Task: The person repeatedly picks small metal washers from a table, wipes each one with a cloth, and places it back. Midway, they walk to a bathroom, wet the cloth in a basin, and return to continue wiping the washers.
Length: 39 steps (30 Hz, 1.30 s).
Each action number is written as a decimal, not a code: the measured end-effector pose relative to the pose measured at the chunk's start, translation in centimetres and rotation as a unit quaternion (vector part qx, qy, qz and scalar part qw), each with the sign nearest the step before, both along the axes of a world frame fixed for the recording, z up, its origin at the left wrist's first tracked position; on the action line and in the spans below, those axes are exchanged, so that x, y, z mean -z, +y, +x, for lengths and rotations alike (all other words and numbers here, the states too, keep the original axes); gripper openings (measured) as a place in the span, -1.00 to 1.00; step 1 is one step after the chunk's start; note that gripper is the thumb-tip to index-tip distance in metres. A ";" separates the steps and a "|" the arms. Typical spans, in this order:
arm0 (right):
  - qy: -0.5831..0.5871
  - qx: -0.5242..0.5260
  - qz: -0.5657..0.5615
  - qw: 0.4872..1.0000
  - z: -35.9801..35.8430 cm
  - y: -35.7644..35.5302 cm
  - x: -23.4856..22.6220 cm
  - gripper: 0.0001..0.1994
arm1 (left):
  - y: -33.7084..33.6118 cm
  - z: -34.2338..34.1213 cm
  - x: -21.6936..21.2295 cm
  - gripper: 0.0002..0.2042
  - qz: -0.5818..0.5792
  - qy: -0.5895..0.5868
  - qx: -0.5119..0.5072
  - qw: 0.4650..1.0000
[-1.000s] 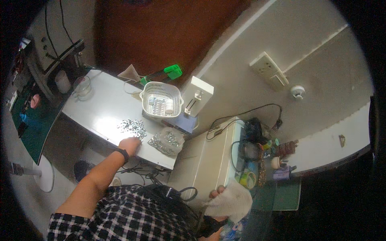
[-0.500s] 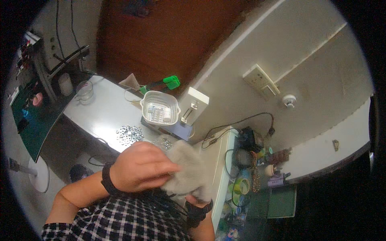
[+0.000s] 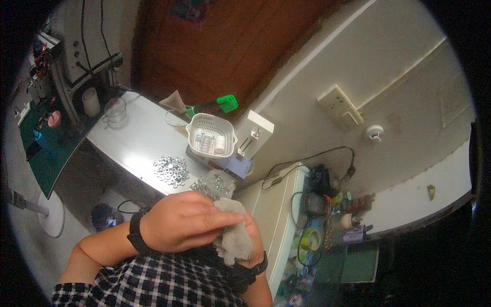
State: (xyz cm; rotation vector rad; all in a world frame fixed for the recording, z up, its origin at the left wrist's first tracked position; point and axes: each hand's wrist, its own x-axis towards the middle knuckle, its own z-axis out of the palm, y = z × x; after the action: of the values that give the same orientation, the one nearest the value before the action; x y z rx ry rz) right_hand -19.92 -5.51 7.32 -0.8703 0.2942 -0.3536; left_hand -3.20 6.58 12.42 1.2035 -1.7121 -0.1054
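Note:
A crumpled grey-beige cloth is bunched between my two hands, close to my body. My left hand reaches across with its fingers pressed together on the upper part of the cloth. Behind the cloth, my right hand grips it from the other side; most of its fingers are hidden. Just beyond my hands, a clear plastic container with metal nuts stands at the table's near right corner. A loose heap of metal nuts lies to its left on the white table.
At the table's back right are a white perforated basket with small packs and a white box-shaped device. A glass mug stands far left. To the right, a pale cabinet adjoins a cluttered shelf with tape rolls and cables.
The cloth, spread and raised before, is now bunched smaller and lower between my hands. My right hand has come up beside my left. The view has shifted slightly, uncovering more of the plastic container.

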 end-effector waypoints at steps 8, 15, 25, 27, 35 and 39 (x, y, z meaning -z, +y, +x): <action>0.057 0.014 -0.001 0.998 -1.4 -0.1 0.3 -0.68 | -0.4 -0.6 0.4 -0.64 0.004 0.017 0.046 0.999; 0.073 0.057 -0.022 0.995 -2.4 0.8 -1.1 -0.66 | -1.1 -0.9 0.9 -0.80 0.002 0.045 0.045 0.998; 0.085 -0.002 -0.185 0.979 -3.9 0.2 -1.6 -0.68 | -0.9 -0.6 3.8 -0.78 0.070 0.130 0.098 0.984; 0.126 0.004 -0.079 0.989 -4.7 0.5 -2.1 -0.74 | -0.7 0.1 5.6 -0.78 0.109 0.162 0.115 0.974; 0.075 0.317 -0.351 0.878 -8.3 0.2 -3.3 -0.83 | -3.8 2.0 15.4 -0.76 0.332 0.043 -0.021 0.942; -0.048 0.340 -0.181 0.921 -11.1 -0.7 -2.2 -0.84 | -8.9 1.5 18.6 -0.80 0.323 0.129 -0.061 0.935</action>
State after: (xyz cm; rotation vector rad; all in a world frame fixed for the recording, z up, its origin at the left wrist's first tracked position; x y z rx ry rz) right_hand -31.01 -6.22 9.49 -1.0940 0.4457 -1.1250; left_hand -1.73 -2.35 -6.22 1.6800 -1.3989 -0.7683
